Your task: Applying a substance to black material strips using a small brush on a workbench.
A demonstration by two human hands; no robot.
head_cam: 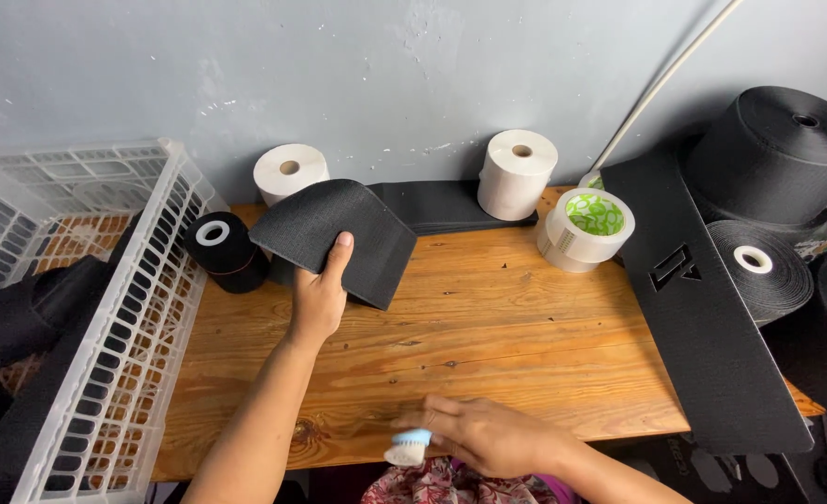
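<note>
A black fabric piece is being gripped by the left hand, thumb pressed up against its face, and the piece is being held curved and lifted above the wooden table, near the back left part of it. Down at the near edge, a small brush with a blue collar and white bristles is being clasped by the right hand, fingers curled over it and the bristles pointing left just off the table edge.

Just beside the held piece, to its left, a black roll with a white core is being kept on the table, and a white roll is being stood behind it by the wall. Folded black fabric is lying at the back, with a second white roll standing on its right end. A roll of packing tape is sitting further right. A long black strip is being draped across the right end, near large black rolls. At the left, a white plastic crate is standing.
</note>
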